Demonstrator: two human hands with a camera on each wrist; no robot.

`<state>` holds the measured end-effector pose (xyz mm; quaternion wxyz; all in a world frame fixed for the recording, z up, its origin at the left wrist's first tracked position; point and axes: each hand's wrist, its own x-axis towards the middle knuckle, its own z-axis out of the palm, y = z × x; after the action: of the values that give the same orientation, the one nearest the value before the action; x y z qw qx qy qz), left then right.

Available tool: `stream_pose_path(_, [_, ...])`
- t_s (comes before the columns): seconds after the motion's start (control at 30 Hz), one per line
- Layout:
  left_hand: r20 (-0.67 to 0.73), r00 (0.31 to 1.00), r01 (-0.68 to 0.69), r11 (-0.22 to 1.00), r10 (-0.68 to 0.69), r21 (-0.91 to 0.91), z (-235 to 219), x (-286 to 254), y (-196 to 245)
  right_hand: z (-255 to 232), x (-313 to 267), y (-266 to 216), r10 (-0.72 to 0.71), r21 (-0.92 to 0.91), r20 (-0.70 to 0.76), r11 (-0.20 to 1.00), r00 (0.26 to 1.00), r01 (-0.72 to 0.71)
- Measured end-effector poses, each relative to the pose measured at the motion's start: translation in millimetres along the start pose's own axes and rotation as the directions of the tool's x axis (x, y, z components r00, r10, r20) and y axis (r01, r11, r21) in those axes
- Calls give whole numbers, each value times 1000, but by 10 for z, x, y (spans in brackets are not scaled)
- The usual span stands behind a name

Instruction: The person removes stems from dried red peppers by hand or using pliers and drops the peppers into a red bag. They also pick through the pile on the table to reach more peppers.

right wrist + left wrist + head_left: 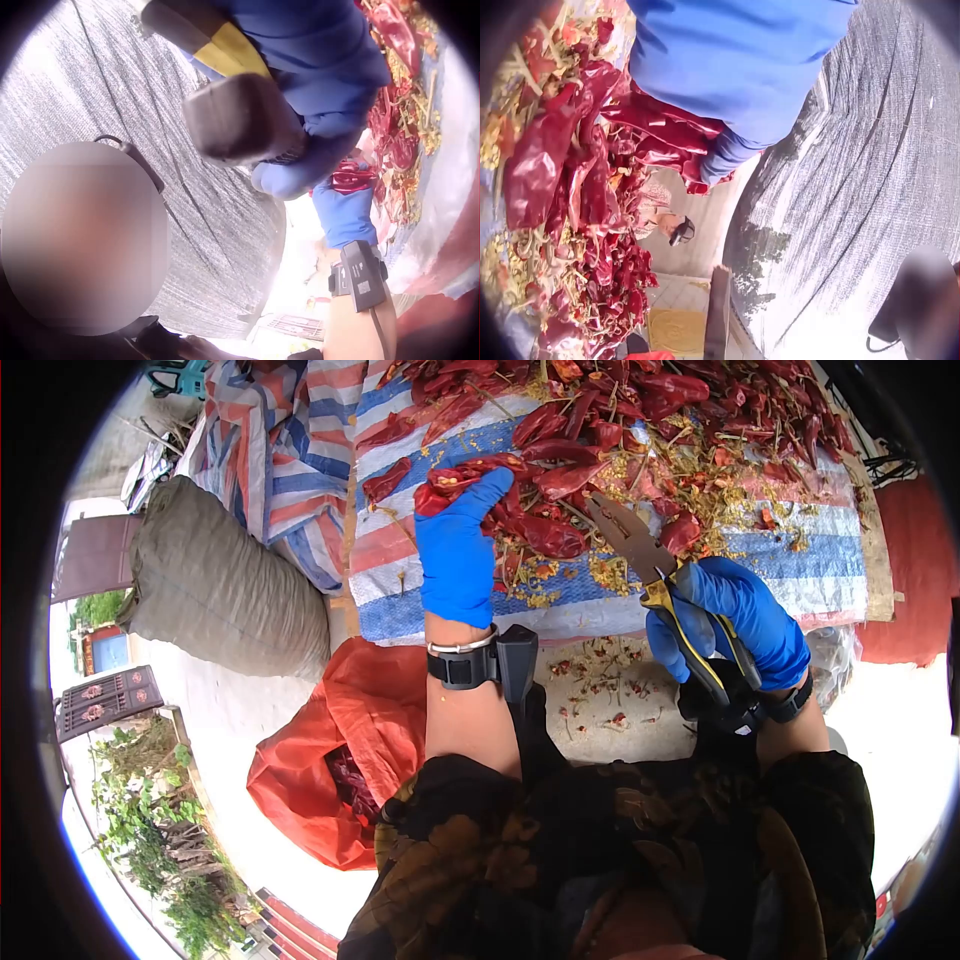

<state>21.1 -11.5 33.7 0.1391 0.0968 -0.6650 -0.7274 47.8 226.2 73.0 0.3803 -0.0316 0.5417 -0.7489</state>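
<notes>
My left hand (458,555), in a blue glove, grips dried red chili peppers (432,500) over the near left part of the striped sheet. In the left wrist view the held peppers (664,131) stick out past the gloved fingers. My right hand (745,615), also gloved in blue, holds combination pliers (632,540) by their yellow and black handles. The jaws of the pliers point up and left, close over the loose peppers. In the right wrist view a dark handle end (232,120) juts out of the fist. Beside both hands lies a heap of dried peppers (680,400).
Yellow seeds and stem bits (610,575) litter the striped sheet (400,615). An open red sack (300,780) holding peppers stands below my left forearm. A full grey-green sack (215,580) leans at left. Another person (656,214) is across the heap in the left wrist view.
</notes>
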Motion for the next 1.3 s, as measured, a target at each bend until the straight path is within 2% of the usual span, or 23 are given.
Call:
stream_pose_path(0.03, [-4,1000,-2,1000,2,1,-90,18,-23,-28,-33,-25,-34,56,33,998,999,32])
stream_pose_path(0.1, [34,953,-293,887,302,357,-268,72,-124,-53,-33,-46,-72,106,77,992,994,64])
stream_pose_path(0.13, [-31,1000,-20,869,6,-494,-173,111,-78,-59,-17,-50,-115,56,72,992,991,111])
stream_pose_path(0.17, [-35,999,-28,869,13,-494,-147,105,-104,-67,-11,-57,-158,6,66,987,985,158])
stream_pose_path(0.23, [9,992,-120,966,125,-227,-94,73,-150,-117,-29,-97,-166,23,62,986,984,165])
stream_pose_path(0.27, [3,1000,23,925,-24,-380,-45,48,-103,-193,-47,-129,-203,-118,28,972,979,205])
stream_pose_path(0.3, [8,1000,25,924,-24,-383,-45,45,-101,-275,-78,-168,-242,-258,-2,938,970,233])
stream_pose_path(0.33, [36,997,78,885,-69,-459,-56,47,-103,-354,-127,-219,-268,-447,-107,873,957,195])
stream_pose_path(0.37, [69,991,131,838,-111,-530,-53,52,-111,-431,-154,-281,-269,-607,-186,788,945,104])
stream_pose_path(0.43, [68,991,137,823,-119,-552,-16,54,-144,-684,-117,-320,-334,-892,-377,382,864,-241])
stream_pose_path(0.5, [79,987,160,801,-140,-576,49,61,-159,-1016,-127,-224,-559,-926,-330,35,761,-376])
stream_pose_path(0.57, [154,984,161,795,-86,-585,73,41,-122,-1320,-203,-172,-647,-940,-284,40,708,-340])
stream_pose_path(0.63, [191,973,225,733,-131,-642,74,41,-174,-1611,-226,-119,-642,-937,-316,96,699,-336])
stream_pose_path(0.7, [213,959,283,693,-188,-663,23,65,-230,-1777,-212,-99,-600,-921,-352,83,719,-381])
stream_pose_path(0.77, [170,961,276,714,-219,-643,75,47,-264,-1852,-235,-45,-561,-909,-378,73,737,-410])
stream_pose_path(0.9, [150,958,280,694,-244,-663,122,42,-273,-1648,-229,-109,-641,-927,-312,45,701,-371])
stream_pose_path(0.97, [156,955,289,688,-251,-665,139,16,-260,-1431,-144,-140,-849,-970,-32,-102,528,-222])
stream_pose_path(1.03, [171,954,299,711,-248,-636,164,-18,-227,-1141,118,-51,-847,-984,178,-159,501,82])
stream_pose_path(1.1, [174,946,320,710,-272,-627,214,-67,-185,-816,271,115,-767,-963,269,-213,582,164])
stream_pose_path(1.13, [174,939,338,709,-296,-619,232,-90,-171,-774,334,193,-769,-964,267,-212,581,162])
stream_pose_path(1.2, [197,933,358,713,-301,-604,234,-125,-158,-739,417,293,-678,-969,212,-55,704,239])
stream_pose_path(1.23, [216,926,376,715,-308,-590,232,-143,-152,-732,411,268,-677,-969,215,-58,704,240])
stream_pose_path(1.3, [270,925,376,736,-266,-562,233,-175,-147,-706,394,194,-753,-971,215,-93,622,222])
